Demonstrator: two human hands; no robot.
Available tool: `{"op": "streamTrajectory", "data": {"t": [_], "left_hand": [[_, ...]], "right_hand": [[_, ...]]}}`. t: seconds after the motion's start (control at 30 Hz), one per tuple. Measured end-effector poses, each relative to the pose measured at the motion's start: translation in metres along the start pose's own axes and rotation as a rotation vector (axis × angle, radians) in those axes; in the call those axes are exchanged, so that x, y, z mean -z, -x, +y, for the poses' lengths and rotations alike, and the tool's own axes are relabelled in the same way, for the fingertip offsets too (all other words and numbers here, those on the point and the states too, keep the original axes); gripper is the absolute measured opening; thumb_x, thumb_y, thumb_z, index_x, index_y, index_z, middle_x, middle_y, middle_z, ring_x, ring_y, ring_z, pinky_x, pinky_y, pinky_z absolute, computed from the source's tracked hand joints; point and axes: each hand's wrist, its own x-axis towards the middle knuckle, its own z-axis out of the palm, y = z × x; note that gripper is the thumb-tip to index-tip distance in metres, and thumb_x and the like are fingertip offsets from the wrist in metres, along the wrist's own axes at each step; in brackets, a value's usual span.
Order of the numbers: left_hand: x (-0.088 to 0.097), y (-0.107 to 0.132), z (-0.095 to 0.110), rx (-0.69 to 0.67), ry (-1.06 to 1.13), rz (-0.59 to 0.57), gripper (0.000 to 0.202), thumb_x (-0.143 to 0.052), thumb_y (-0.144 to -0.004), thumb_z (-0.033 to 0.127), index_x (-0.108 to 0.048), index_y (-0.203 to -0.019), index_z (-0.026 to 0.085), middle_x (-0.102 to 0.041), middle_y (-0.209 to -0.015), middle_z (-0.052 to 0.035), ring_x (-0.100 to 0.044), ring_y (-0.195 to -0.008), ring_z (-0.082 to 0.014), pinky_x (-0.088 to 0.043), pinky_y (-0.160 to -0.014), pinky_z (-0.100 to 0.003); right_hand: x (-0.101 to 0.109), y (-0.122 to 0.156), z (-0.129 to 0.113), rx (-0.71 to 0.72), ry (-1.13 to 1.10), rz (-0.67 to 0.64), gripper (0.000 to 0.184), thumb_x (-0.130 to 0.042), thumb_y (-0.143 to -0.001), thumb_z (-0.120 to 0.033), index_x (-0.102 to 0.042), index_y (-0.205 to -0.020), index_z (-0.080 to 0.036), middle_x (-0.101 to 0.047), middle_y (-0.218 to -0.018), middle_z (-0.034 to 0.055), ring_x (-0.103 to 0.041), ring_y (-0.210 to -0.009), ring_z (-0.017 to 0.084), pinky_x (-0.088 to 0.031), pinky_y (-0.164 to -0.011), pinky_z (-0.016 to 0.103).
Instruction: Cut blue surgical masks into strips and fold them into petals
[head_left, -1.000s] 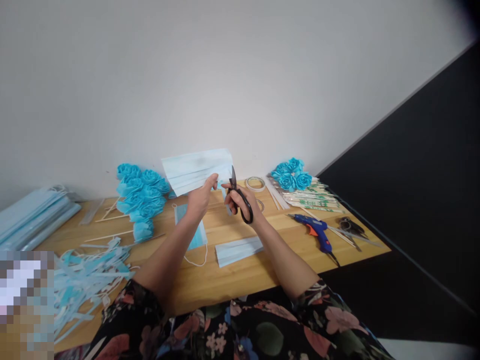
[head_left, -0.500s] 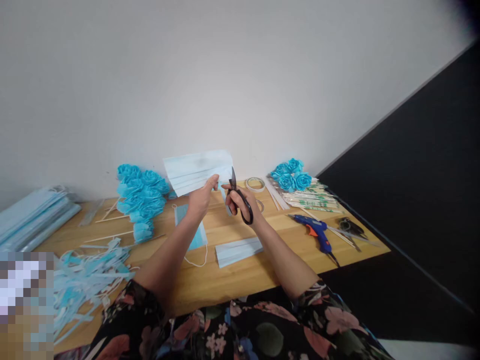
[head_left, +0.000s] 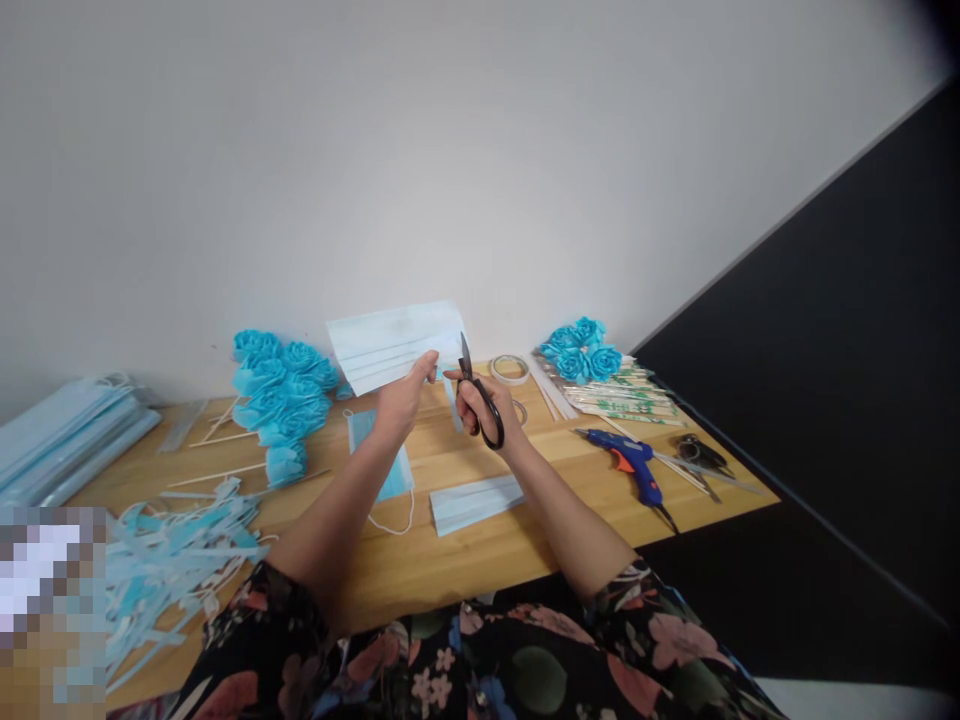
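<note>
My left hand [head_left: 403,396] pinches the lower right corner of a pale blue face mask [head_left: 390,342] and holds it up above the wooden table [head_left: 465,560]. My right hand [head_left: 484,402] grips black scissors [head_left: 480,395], blades pointing up at the mask's right edge. A narrow cut strip hangs from that edge beside the blades. Below my hands lie a blue mask with ear loops [head_left: 382,465] and a folded pale mask piece [head_left: 476,500].
Blue fabric roses [head_left: 281,395] lie at the back left, more roses [head_left: 583,350] on packed wooden sticks [head_left: 626,395] at the back right. A tape roll [head_left: 511,368], a blue glue gun [head_left: 634,462], small snips [head_left: 701,452], mask stacks [head_left: 67,435] and cut strips [head_left: 176,545] surround them.
Almost nothing has shifted. The mask and scissors have moved very slightly; both hands keep their grip.
</note>
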Motion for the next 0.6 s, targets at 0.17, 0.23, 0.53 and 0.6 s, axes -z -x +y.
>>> {"op": "streamTrajectory", "data": {"t": [0.17,0.23,0.53,0.6], "left_hand": [[-0.0005,-0.0002,0.001,-0.033,0.06,-0.013,0.044,-0.072,-0.079,0.046,-0.05,-0.049,0.022,-0.053,-0.06,0.0023,-0.053,-0.068,-0.0155,-0.044,-0.08,-0.029],[-0.0009,-0.0006,0.0014,-0.051,0.074,-0.014,0.044,-0.072,-0.08,0.044,-0.05,-0.05,0.022,-0.053,-0.06,0.0024,-0.052,-0.067,-0.0152,-0.044,-0.079,-0.029],[-0.0021,-0.0026,0.0017,-0.052,0.072,-0.003,0.045,-0.073,-0.077,0.052,-0.049,-0.053,0.022,-0.051,-0.058,0.0019,-0.053,-0.063,-0.0151,-0.047,-0.076,-0.03],[-0.003,-0.0027,0.0021,-0.052,0.101,-0.006,0.046,-0.073,-0.077,0.053,-0.048,-0.054,0.022,-0.05,-0.058,0.0019,-0.053,-0.062,-0.0149,-0.048,-0.074,-0.03]], "right_hand": [[0.0007,-0.0006,0.0015,-0.014,0.004,0.009,0.059,-0.061,-0.086,-0.063,-0.072,-0.116,-0.014,-0.05,-0.058,-0.0061,-0.041,-0.038,0.005,-0.034,-0.037,0.02],[0.0013,-0.0008,0.0025,-0.022,0.011,0.011,0.06,-0.061,-0.085,-0.064,-0.072,-0.117,-0.014,-0.05,-0.058,-0.006,-0.041,-0.039,0.005,-0.034,-0.038,0.02],[0.0009,0.0002,0.0008,-0.02,0.043,0.027,0.059,-0.06,-0.087,-0.062,-0.072,-0.117,-0.013,-0.05,-0.056,-0.0062,-0.04,-0.038,0.005,-0.034,-0.038,0.019],[0.0004,0.0006,-0.0015,-0.016,0.052,0.028,0.058,-0.06,-0.087,-0.061,-0.072,-0.116,-0.013,-0.05,-0.055,-0.0063,-0.041,-0.038,0.005,-0.033,-0.039,0.019]]}}
